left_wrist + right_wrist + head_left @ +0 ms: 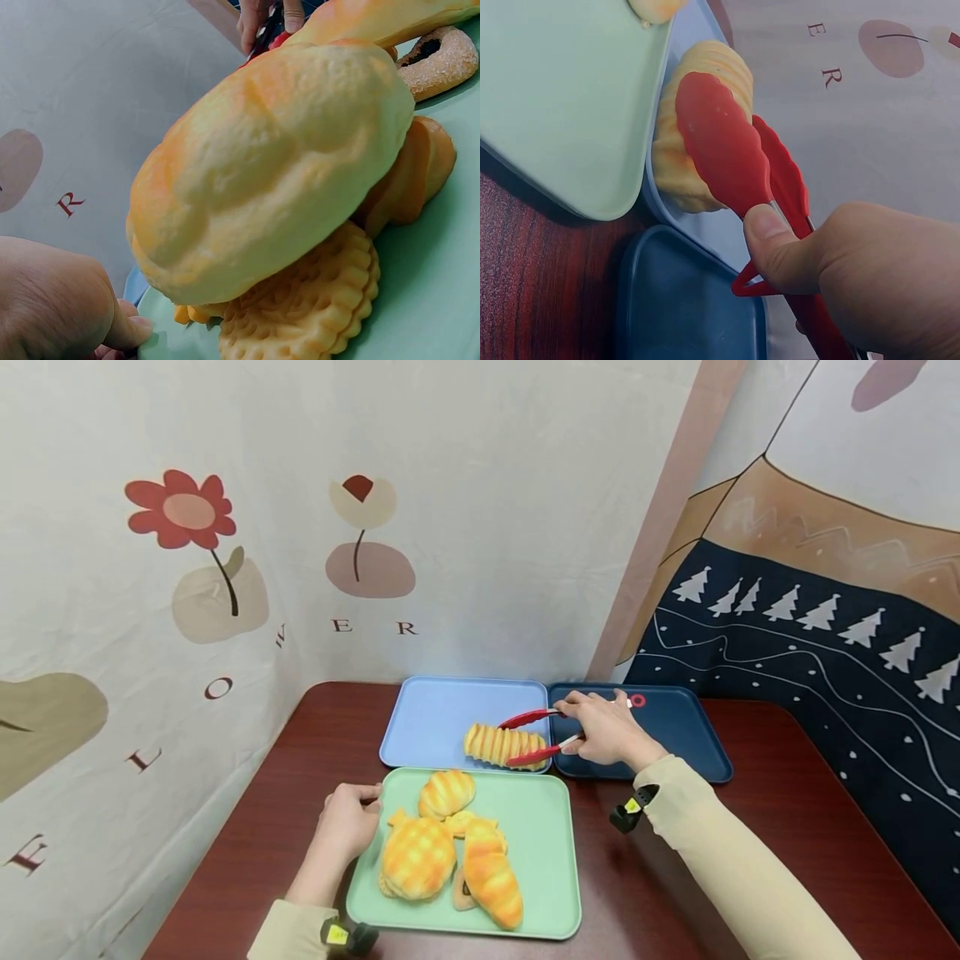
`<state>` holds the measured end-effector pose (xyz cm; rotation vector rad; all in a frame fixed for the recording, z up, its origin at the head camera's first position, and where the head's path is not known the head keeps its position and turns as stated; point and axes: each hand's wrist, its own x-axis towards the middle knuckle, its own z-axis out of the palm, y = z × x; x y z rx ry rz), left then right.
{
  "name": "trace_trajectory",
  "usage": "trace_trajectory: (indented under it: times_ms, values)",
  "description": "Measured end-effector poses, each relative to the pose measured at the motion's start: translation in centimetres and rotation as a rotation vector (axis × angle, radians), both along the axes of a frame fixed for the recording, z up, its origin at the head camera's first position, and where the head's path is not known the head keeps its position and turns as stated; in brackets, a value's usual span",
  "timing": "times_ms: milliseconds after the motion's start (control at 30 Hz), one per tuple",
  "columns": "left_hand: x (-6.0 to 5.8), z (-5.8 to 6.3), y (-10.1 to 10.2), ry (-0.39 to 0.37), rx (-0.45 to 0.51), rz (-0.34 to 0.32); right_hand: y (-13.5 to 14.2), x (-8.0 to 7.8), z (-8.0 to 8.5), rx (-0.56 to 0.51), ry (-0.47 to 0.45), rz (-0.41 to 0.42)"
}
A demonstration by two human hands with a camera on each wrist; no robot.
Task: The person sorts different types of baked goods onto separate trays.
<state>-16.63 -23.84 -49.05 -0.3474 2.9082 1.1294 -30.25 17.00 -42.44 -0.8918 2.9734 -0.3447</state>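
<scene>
My right hand [606, 727] grips a pair of red-tipped tongs [724, 146]. Their two tips lie either side of a ridged, twisted bread roll [501, 745] on the light blue tray [457, 697]; whether both tips press on it I cannot tell. At the left edge of the green tray [543, 852], my left hand [348, 820] pinches the rim between thumb and fingers. On that tray are a small round bun [447, 793], a large cross-marked bun [417, 857] and a long bread [491, 874]. Partly covered beneath them lie a scalloped biscuit [304, 300] and a sugared ring cookie [442, 67].
A dark blue tray [686, 735] sits right of the light blue one, under my right hand. All three trays are on a reddish-brown wooden table [262, 835]. A printed cloth [487, 527] hangs just behind its far edge.
</scene>
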Motion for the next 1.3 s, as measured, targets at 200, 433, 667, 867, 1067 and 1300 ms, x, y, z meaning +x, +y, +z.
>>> trace_trajectory:
  times_ms: [200, 433, 667, 867, 1067, 1300]
  values:
    - [0.0, -0.1, 0.1, -0.003, 0.001, 0.005, 0.6, 0.1, 0.0, -0.025, -0.056, -0.015]
    - [0.0, -0.2, 0.1, -0.007, -0.002, 0.004, 1.2, 0.4, 0.2, -0.045, -0.079, -0.033]
    - [0.1, -0.1, 0.0, -0.011, 0.009, -0.008, 1.6, 1.3, 0.6, -0.095, -0.070, -0.030]
    - [0.1, -0.2, -0.1, -0.011, 0.026, -0.014, 2.0, 2.0, 0.7, -0.137, -0.066, -0.036]
    - [0.1, -0.2, -0.1, -0.001, 0.027, -0.017, 2.4, 3.1, 0.8, -0.188, -0.056, -0.044]
    - [0.1, -0.2, -0.1, -0.004, 0.019, -0.014, 2.8, 4.8, 0.4, -0.284, -0.083, -0.068]
